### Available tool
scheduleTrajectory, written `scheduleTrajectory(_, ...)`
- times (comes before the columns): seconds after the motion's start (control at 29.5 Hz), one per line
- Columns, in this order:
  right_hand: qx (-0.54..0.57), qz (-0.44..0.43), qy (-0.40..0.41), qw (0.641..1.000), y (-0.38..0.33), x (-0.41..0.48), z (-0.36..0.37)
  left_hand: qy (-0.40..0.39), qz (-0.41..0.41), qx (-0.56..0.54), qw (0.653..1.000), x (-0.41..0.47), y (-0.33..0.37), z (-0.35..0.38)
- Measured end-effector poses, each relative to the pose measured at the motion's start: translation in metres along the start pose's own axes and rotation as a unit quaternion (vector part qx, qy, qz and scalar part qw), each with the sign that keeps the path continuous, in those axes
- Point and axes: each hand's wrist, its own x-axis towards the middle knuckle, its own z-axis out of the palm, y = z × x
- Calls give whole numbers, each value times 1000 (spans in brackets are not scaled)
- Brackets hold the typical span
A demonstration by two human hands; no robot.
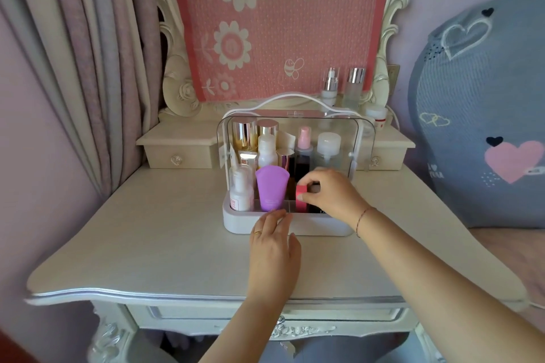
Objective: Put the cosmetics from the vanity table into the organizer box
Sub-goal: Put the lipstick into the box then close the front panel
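**Honestly, this organizer box is nearly packed**

So the organizer box (253,222) sits mid-surface: a matte white, rounded plastic base, a clear acrylic dome flipped up over it and a thin white handle arching across the top. Inside it's a crowd of shapes. A soft lilac squeeze tube (271,191) stands cap-down at the front, matte, flared wide at its crimped end, with small print I can't read. Left of it is a white pump bottle (241,194) with red lettering too blurry to make out. Behind them are two shiny rose-gold capped bottles (244,134), a frosted white bottle, a pink-topped spray bottle (304,147) with dark liquid, and a clear jar-like bottle with a chunky translucent cap (328,148).

The right hand (330,193) is pinching a small pink block-shaped item (301,192) between thumb and fingertips, right over the front right slots of the box; whether it's touching the divider I can't tell. The left hand (274,247) is relaxed, fingers loosely together, fingertips touching the front edge of the white base. There's a thin ring on one finger and a fine bracelet on the right wrist.

The vanity surface (147,244) is smooth cream with a silvery moulded edge. Still sitting at the back right, outside the box: a silver pump bottle (329,87), a frosted bottle with a chrome cap (354,85) and a small white jar (377,116) with a red label.
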Motion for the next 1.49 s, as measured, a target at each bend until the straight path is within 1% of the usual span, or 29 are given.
scheduleTrajectory(0.14,-15,5,-2,1000,-2,-2,0,2,0,0,1000,0,0,1)
scheduleTrajectory(0.2,-5,5,15,1000,0,-7,-2,1,0,0,1000,0,0,0)
scheduleTrajectory(0.27,-1,0,74,997,3,-20,-5,-1,3,2,1000,-1,0,0)
scheduleTrajectory(0.37,21,-5,193,981,14,-54,-11,-4,8,7,1000,0,-1,0)
scheduleTrajectory(0.44,37,29,238,970,31,-73,-19,-6,8,9,1000,0,0,-1)
scheduleTrajectory(0.48,42,67,245,966,42,-78,-24,-6,9,9,1000,0,0,-1)
scheduleTrajectory(0.54,52,168,219,960,66,-77,-33,-4,9,12,1000,0,0,-1)
scheduleTrajectory(0.61,45,255,147,955,86,-71,-37,-3,11,15,1000,-1,1,-1)
scheduleTrajectory(0.64,38,276,110,954,93,-68,-36,-3,12,15,1000,-1,1,-1)
scheduleTrajectory(0.71,35,289,67,954,98,-65,-30,-3,10,14,1000,-2,1,-1)
scheduleTrajectory(0.78,42,292,63,953,99,-66,-24,-5,11,15,1000,-2,2,0)
scheduleTrajectory(0.92,6,289,84,954,98,-66,-20,-6,7,14,1000,-2,4,0)
scheduleTrajectory(0.98,-34,293,87,951,97,-64,-19,-8,5,14,1000,-2,3,-1)
scheduleTrajectory(1.05,-84,305,95,944,99,-65,-19,-9,6,15,1000,-2,3,-1)
scheduleTrajectory(1.12,-95,313,124,937,103,-70,-22,-10,5,16,1000,-2,3,-2)
scheduleTrajectory(1.15,-87,310,150,935,103,-74,-24,-9,5,16,1000,-2,3,-2)
scheduleTrajectory(1.22,-53,287,235,927,100,-83,-28,-7,4,16,1000,-2,3,-2)
scheduleTrajectory(1.29,-12,240,320,917,90,-91,-35,-7,3,14,1000,-2,3,-2)
scheduleTrajectory(1.32,6,206,354,912,81,-97,-41,-6,4,14,1000,-2,3,-2)
scheduleTrajectory(1.39,24,104,401,910,54,-109,-52,-7,3,15,1000,-2,3,-1)
scheduleTrajectory(1.46,23,-15,418,908,26,-116,-57,-7,1,14,1000,-1,2,-1)
scheduleTrajectory(1.49,25,-61,409,910,12,-110,-56,-6,2,16,1000,-1,2,0)
